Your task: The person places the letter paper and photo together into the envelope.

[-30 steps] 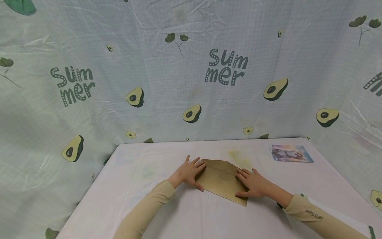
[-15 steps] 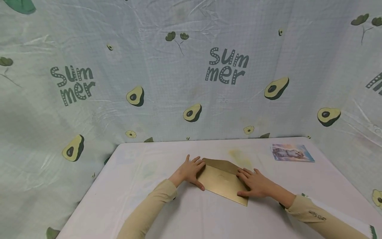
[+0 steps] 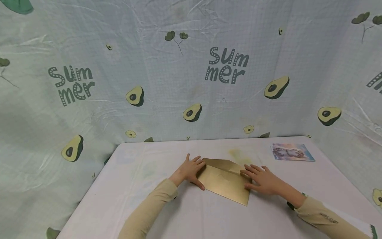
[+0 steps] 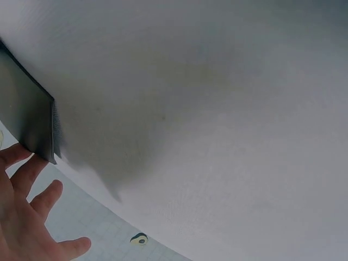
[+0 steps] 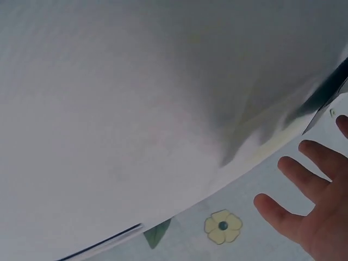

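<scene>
Left hand sat at the left end of the gold envelope, fingers spread, fingertips touching its edge. Envelope lay mid-table on the pale tabletop, between both hands; long axis ran left to right, right end slanted nearer the person, open flap pointing away. Right hand was at the right end, fingers spread; contact couldn't be told. Picture card lay far right.
</scene>
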A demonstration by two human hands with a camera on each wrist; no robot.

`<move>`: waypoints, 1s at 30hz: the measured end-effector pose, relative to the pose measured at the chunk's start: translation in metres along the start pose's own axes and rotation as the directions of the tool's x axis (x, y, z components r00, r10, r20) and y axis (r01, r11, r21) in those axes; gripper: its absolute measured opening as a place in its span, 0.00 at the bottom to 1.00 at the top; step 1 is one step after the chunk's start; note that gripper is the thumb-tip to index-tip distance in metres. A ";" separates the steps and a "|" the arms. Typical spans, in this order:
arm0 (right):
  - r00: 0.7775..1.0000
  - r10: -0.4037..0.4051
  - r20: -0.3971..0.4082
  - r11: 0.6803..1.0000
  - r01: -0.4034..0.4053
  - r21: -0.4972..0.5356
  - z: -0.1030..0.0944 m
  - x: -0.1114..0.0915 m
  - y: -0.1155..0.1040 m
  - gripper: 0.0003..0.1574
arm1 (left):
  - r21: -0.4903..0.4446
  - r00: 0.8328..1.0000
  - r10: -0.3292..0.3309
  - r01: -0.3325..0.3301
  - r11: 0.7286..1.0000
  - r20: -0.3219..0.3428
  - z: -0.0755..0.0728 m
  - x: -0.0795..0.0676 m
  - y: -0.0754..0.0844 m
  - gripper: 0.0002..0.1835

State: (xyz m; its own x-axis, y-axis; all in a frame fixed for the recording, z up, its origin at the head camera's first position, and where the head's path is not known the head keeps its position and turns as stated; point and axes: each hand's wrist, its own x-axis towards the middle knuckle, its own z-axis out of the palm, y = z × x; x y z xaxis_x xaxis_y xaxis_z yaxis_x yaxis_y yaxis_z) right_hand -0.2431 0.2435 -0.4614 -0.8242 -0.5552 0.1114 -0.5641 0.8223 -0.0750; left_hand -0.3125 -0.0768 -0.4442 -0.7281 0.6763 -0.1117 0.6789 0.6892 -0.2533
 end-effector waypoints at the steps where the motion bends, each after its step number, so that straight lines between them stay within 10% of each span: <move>1: 1.000 0.010 -0.008 1.000 -0.010 0.000 -0.001 -0.001 0.004 0.36 | -0.007 1.000 0.001 -0.001 1.000 0.001 0.000 0.000 0.000 0.59; 23: 0.943 0.296 -0.151 0.943 -0.313 -0.110 -0.029 -0.009 0.140 0.25 | -0.014 1.000 -0.021 0.022 1.000 0.019 -0.007 0.000 0.002 0.58; 30: 0.913 0.403 -0.067 0.901 -0.408 -0.149 -0.032 -0.010 0.164 0.25 | -0.016 0.999 -0.024 0.025 1.000 0.028 -0.005 -0.001 0.002 0.59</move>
State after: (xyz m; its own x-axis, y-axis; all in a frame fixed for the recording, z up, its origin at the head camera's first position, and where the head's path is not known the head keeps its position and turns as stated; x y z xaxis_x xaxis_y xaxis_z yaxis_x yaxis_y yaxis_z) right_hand -0.3256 0.3883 -0.4433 -0.9762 -0.1673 0.1382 -0.1640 0.9858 0.0346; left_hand -0.3096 -0.0750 -0.4394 -0.7467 0.6518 -0.1324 0.6622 0.7096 -0.2409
